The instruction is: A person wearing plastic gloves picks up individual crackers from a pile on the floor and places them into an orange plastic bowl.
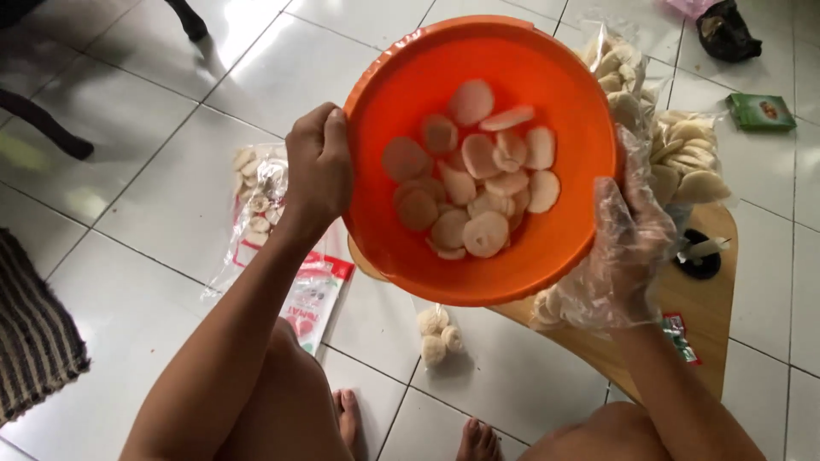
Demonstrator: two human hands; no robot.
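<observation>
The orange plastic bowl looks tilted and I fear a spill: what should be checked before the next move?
1. Left hand grips the orange plastic bowl by its rim: ok.
2. Right hand, in a clear plastic glove, supports the far rim: ok.
3. Pale round crackers all inside the bowl: ok.
4. Bowl level: not ok, tilted toward the camera.
5. White tiled floor below free: not ok, small cracker bag lies there.

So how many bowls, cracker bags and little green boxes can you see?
Round orange plastic bowl of pale crackers, held by left hand and plastic-gloved right hand: 1
Clear plastic bags of pale round crackers: 3
Small green box: 1
Total: 5
</observation>
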